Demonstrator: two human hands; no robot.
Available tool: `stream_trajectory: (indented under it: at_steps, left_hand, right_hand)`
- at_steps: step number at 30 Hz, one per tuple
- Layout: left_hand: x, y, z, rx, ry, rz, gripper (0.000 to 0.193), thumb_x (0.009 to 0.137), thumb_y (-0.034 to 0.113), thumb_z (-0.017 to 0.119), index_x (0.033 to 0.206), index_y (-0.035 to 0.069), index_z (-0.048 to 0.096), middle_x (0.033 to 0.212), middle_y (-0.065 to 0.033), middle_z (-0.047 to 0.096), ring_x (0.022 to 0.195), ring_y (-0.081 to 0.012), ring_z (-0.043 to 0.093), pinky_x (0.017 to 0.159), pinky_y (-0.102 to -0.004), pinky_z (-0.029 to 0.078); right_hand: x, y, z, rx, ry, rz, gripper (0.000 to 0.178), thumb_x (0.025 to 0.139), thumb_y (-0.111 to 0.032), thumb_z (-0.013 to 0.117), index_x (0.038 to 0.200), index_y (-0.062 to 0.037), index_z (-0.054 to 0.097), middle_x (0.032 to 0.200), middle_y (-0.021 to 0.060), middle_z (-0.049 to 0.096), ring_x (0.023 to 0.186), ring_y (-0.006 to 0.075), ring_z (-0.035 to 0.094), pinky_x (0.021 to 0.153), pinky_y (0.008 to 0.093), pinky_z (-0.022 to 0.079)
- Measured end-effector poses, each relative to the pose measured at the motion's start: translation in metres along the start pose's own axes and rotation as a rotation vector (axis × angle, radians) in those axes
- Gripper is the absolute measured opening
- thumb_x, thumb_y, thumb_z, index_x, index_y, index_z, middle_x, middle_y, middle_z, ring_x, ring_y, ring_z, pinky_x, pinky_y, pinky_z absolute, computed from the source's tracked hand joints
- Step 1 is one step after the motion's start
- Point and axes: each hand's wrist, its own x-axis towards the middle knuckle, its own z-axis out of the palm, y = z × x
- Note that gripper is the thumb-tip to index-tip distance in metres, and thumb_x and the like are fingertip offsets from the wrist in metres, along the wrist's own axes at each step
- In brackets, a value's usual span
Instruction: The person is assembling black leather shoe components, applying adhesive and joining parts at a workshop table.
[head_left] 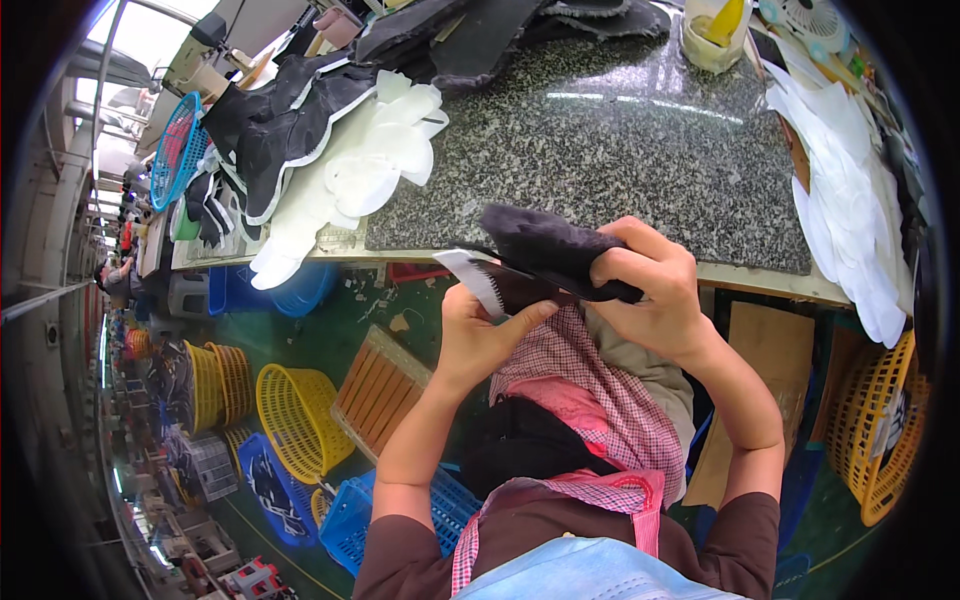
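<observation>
Over the front edge of the granite tabletop, both hands hold a black shoe upper with fuzzy lining. A white band with a zigzag edge runs along its left end. The fingers of my left hand close around that end, thumb pressed on the dark face. At the right end, my right hand grips the fuzzy part between thumb and fingers. Left of the hands, a pile of white shaped pieces lies fanned out, with black uppers with white edging beside it.
Black fuzzy pieces lie along the tabletop's back. A white container holding a yellow item stands back right, near a small fan. White sheets hang over the right edge. Yellow baskets and a slatted wooden piece are below left.
</observation>
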Motion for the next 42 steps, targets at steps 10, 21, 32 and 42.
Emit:
stream_trajectory:
  at_steps: [10,21,32,42]
  left_hand:
    - [0.011,-0.02,-0.006,0.031,-0.027,0.076,0.022,0.081,0.002,0.081,0.1,-0.002,0.072,0.093,-0.0049,0.074,0.079,-0.0085,0.067,0.069,-0.0236,0.054]
    - [0.017,-0.007,0.011,-0.082,0.082,0.063,0.025,0.086,0.005,0.078,0.108,-0.003,0.067,0.098,-0.007,0.072,0.087,-0.0097,0.066,0.078,-0.0254,0.055]
    - [0.011,-0.017,0.005,-0.111,0.206,0.146,0.027,0.089,0.006,0.076,0.111,-0.002,0.065,0.103,-0.0049,0.07,0.09,-0.0103,0.064,0.084,-0.0261,0.052]
    - [-0.003,-0.026,0.019,-0.231,0.302,0.125,0.03,0.091,0.008,0.074,0.116,-0.001,0.063,0.108,-0.005,0.068,0.096,-0.0122,0.063,0.087,-0.0279,0.051]
  right_hand:
    - [0.007,0.015,-0.009,0.127,-0.008,0.13,0.028,0.068,-0.007,0.085,0.083,-0.0036,0.062,0.079,0.0079,0.061,0.071,0.0262,0.063,0.064,0.0331,0.049]
    - [-0.003,0.023,0.012,0.354,0.162,0.294,0.031,0.081,-0.001,0.079,0.104,-0.0028,0.057,0.094,0.0043,0.067,0.084,0.0095,0.062,0.073,0.0269,0.05]
    - [-0.014,0.017,0.004,1.087,0.21,0.622,0.051,0.107,-0.045,0.043,0.134,-0.002,0.05,0.098,0.0042,0.069,0.09,0.0093,0.065,0.081,0.0237,0.052]
    - [-0.032,0.01,0.044,0.44,0.386,0.582,0.022,0.084,-0.006,0.075,0.082,0.0041,0.056,0.072,0.0023,0.05,0.068,0.0082,0.045,0.062,0.0268,0.041]
